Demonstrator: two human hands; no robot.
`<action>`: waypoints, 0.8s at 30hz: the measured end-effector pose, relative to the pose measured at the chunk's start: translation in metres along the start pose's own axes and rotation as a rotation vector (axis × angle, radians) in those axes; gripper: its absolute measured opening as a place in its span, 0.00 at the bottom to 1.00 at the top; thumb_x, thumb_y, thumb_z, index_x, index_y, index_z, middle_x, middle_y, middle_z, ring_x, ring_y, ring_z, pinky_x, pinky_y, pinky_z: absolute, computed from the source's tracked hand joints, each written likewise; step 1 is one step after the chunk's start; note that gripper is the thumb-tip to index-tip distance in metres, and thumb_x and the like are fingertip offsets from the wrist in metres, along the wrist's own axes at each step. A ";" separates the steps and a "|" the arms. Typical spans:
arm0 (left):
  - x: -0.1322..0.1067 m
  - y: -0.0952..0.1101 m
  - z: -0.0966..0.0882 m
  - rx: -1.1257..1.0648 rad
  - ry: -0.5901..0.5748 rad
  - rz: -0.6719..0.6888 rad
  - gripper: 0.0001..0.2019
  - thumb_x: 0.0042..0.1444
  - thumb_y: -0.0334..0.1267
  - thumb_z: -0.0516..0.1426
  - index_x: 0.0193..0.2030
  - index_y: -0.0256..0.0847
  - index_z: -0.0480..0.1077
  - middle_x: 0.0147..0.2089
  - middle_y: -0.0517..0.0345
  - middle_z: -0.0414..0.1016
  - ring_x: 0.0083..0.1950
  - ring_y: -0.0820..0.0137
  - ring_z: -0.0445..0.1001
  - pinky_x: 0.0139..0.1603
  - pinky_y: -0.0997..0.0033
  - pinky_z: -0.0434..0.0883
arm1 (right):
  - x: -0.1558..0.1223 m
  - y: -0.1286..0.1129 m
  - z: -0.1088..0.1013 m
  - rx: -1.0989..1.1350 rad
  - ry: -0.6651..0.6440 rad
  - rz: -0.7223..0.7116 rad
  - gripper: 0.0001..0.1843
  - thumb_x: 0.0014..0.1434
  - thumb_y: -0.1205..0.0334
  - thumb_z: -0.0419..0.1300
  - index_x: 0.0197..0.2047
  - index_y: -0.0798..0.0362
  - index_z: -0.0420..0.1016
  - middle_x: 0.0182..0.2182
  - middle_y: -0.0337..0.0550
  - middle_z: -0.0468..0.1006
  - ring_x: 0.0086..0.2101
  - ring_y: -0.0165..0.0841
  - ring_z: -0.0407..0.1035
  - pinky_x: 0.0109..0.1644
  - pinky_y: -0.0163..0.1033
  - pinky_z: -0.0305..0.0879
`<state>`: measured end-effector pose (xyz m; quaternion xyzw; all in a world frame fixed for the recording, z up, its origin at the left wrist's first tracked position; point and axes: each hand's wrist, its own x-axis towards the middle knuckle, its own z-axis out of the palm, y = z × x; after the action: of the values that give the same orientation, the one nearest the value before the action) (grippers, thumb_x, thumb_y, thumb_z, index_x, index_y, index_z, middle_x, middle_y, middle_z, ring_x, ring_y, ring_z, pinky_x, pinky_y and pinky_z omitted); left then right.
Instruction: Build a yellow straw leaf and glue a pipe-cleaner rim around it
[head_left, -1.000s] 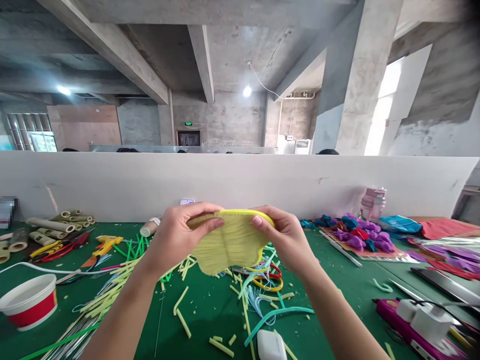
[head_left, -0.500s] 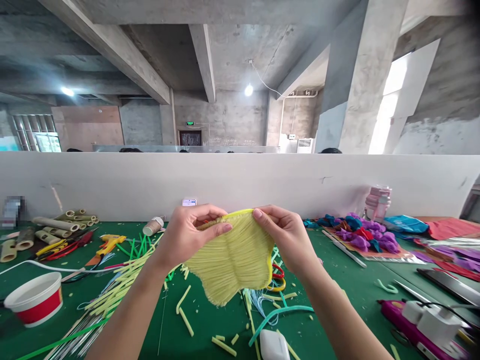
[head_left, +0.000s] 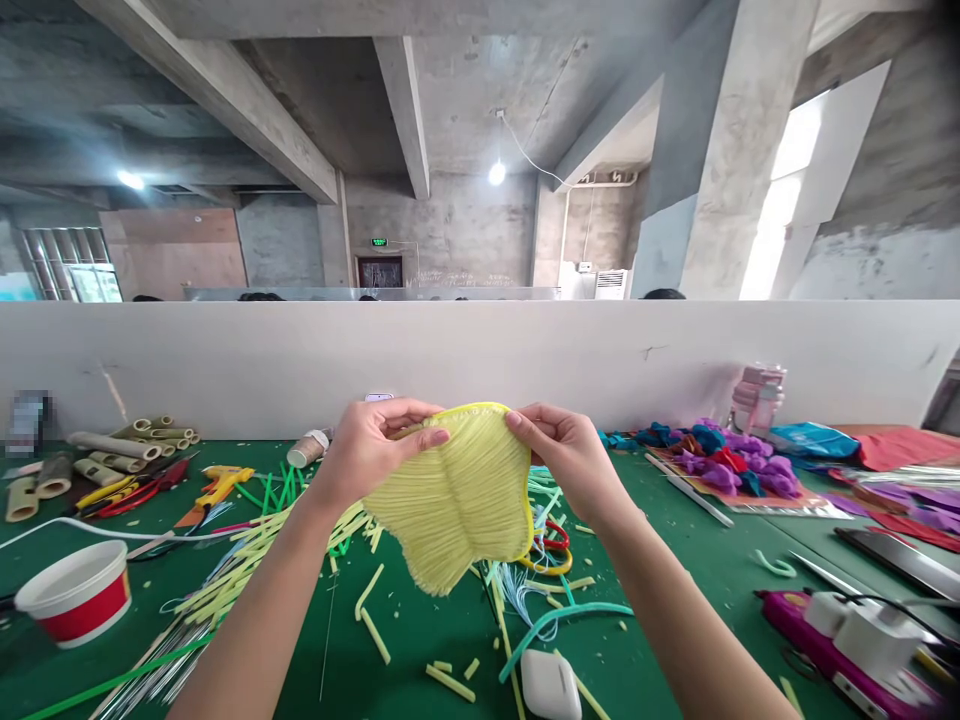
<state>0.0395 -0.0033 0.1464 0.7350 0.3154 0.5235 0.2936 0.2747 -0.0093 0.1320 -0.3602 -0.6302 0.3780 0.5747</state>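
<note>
A yellow ribbed petal-like piece [head_left: 454,500] hangs between my hands above the table, wavy along its bottom, with a bright yellow edging along its top and right side. My left hand [head_left: 375,445] pinches its upper left edge between thumb and fingers. At the upper right corner, the thumb and fingers of my right hand [head_left: 562,445] grip the edging. Behind and below the piece lie scissors [head_left: 553,562] with red and yellow handles, partly hidden, and a bundle of pale blue threads [head_left: 517,590].
Yellow strips [head_left: 232,570] and wires spread at left, near a paper cup [head_left: 75,595] and a yellow glue gun [head_left: 225,485]. A white earphone case [head_left: 550,685] sits in front. At right are purple pieces [head_left: 724,475] and a power strip [head_left: 840,650]. A white partition [head_left: 480,350] stands behind.
My hands have shifted slightly left and up with the yellow piece, and its top edge now bows upward more. Both hands keep their hold.
</note>
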 end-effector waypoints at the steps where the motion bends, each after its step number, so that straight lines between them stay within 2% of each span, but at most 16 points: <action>1: 0.000 0.000 0.000 -0.002 -0.005 0.002 0.16 0.51 0.45 0.68 0.43 0.39 0.80 0.44 0.53 0.83 0.43 0.63 0.81 0.43 0.70 0.78 | 0.000 0.000 0.000 -0.005 0.006 0.004 0.23 0.52 0.41 0.66 0.37 0.55 0.79 0.28 0.43 0.81 0.31 0.35 0.75 0.35 0.39 0.73; 4: 0.001 0.000 -0.003 0.025 -0.024 -0.002 0.15 0.51 0.46 0.67 0.43 0.39 0.80 0.44 0.53 0.83 0.43 0.63 0.81 0.43 0.70 0.78 | 0.001 0.001 -0.003 0.004 -0.041 0.004 0.23 0.55 0.42 0.65 0.40 0.55 0.78 0.32 0.45 0.82 0.34 0.35 0.76 0.40 0.40 0.74; 7: 0.006 -0.006 -0.010 0.102 -0.021 -0.024 0.17 0.51 0.47 0.67 0.45 0.41 0.79 0.45 0.52 0.83 0.46 0.62 0.81 0.47 0.66 0.77 | 0.002 0.000 -0.008 0.037 -0.254 -0.019 0.23 0.56 0.47 0.66 0.49 0.53 0.76 0.39 0.46 0.82 0.40 0.35 0.77 0.48 0.43 0.73; 10: 0.013 -0.015 -0.015 0.189 0.000 -0.024 0.20 0.53 0.49 0.65 0.50 0.42 0.77 0.49 0.50 0.82 0.50 0.59 0.79 0.53 0.61 0.74 | -0.001 -0.003 -0.009 0.063 -0.482 -0.013 0.29 0.55 0.52 0.68 0.58 0.51 0.69 0.45 0.46 0.81 0.44 0.36 0.76 0.53 0.48 0.72; 14: 0.017 -0.026 -0.011 0.219 -0.018 0.025 0.20 0.60 0.51 0.58 0.52 0.42 0.76 0.53 0.48 0.79 0.56 0.58 0.75 0.56 0.60 0.71 | -0.013 -0.013 0.001 0.010 -0.596 -0.021 0.30 0.61 0.55 0.63 0.64 0.49 0.63 0.51 0.49 0.78 0.50 0.38 0.74 0.56 0.52 0.70; 16: 0.017 -0.029 -0.006 0.125 -0.069 0.023 0.22 0.60 0.52 0.57 0.56 0.42 0.73 0.58 0.48 0.75 0.58 0.57 0.73 0.56 0.60 0.71 | -0.020 -0.019 0.006 -0.043 -0.660 -0.055 0.32 0.61 0.57 0.63 0.66 0.47 0.62 0.57 0.49 0.74 0.55 0.39 0.70 0.58 0.52 0.69; 19: 0.014 -0.031 0.001 -0.154 -0.160 -0.042 0.24 0.56 0.50 0.62 0.58 0.44 0.72 0.62 0.50 0.72 0.58 0.56 0.73 0.54 0.63 0.72 | -0.024 -0.023 0.009 -0.166 -0.690 -0.126 0.30 0.60 0.57 0.64 0.64 0.45 0.65 0.59 0.47 0.72 0.58 0.39 0.67 0.63 0.52 0.64; 22: 0.011 -0.030 0.005 -0.375 -0.156 -0.190 0.24 0.57 0.54 0.60 0.55 0.43 0.74 0.53 0.50 0.79 0.54 0.55 0.76 0.48 0.63 0.75 | -0.022 -0.018 0.007 -0.247 -0.645 -0.163 0.25 0.59 0.55 0.64 0.60 0.46 0.71 0.57 0.46 0.74 0.55 0.39 0.69 0.63 0.53 0.64; 24: 0.010 -0.028 0.003 -0.443 -0.186 -0.277 0.31 0.59 0.63 0.53 0.54 0.39 0.74 0.46 0.47 0.82 0.49 0.54 0.79 0.43 0.63 0.76 | -0.019 -0.013 0.005 -0.251 -0.598 -0.139 0.22 0.58 0.54 0.65 0.54 0.48 0.75 0.52 0.46 0.77 0.50 0.38 0.72 0.58 0.50 0.69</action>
<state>0.0406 0.0214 0.1297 0.6476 0.2626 0.4650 0.5436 0.2713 -0.0323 0.1349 -0.2576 -0.8357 0.3462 0.3397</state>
